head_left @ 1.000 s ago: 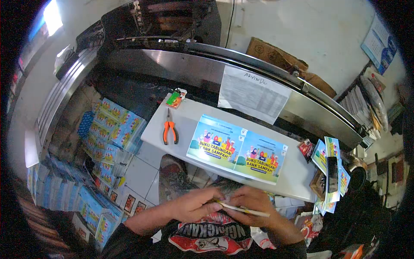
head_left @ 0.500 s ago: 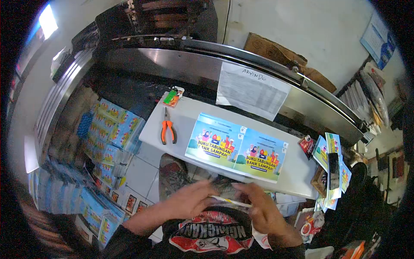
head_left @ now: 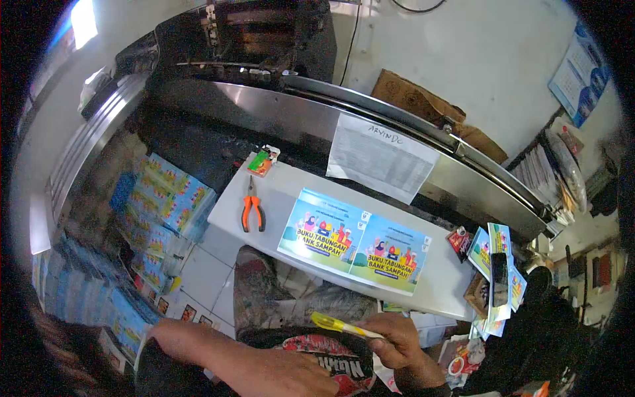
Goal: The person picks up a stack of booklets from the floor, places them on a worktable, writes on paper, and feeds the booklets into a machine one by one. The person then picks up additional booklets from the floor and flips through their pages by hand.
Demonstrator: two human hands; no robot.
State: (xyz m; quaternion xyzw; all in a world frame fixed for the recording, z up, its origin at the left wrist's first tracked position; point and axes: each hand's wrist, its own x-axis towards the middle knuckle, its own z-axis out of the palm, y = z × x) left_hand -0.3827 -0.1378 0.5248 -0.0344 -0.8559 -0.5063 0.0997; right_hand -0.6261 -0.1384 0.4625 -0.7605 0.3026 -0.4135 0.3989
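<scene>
My right hand (head_left: pixel 397 344) grips one end of a slim yellow-and-white, pen-like tool (head_left: pixel 344 326) above my lap. The tool's yellow end points left; its exact kind is unclear. In front of my shirt, low at the frame's bottom edge, is my left hand (head_left: pixel 291 374). Its fingers are largely hidden from view and slightly smeared. Beyond both hands, a printed cover sheet (head_left: pixel 354 241) with two matching colourful panels lies on the white tabletop (head_left: pixel 317 178). Orange-handled pliers (head_left: pixel 252 208) rest left of the sheet, and a small green-and-orange packet (head_left: pixel 262 161) lies behind them.
Stacks of printed sheets (head_left: pixel 169 198) stand on the floor at left. A machine's metal rail (head_left: pixel 264 106) runs behind the table, with a handwritten paper (head_left: pixel 380 155) hanging on it. A red packet (head_left: pixel 458 243) and a holder of printed cards (head_left: pixel 499 284) sit at the right end.
My hands have separated. The left has moved down toward the bottom edge, while the right keeps the yellow-and-white tool, now showing more of its yellow part. The view has shifted slightly.
</scene>
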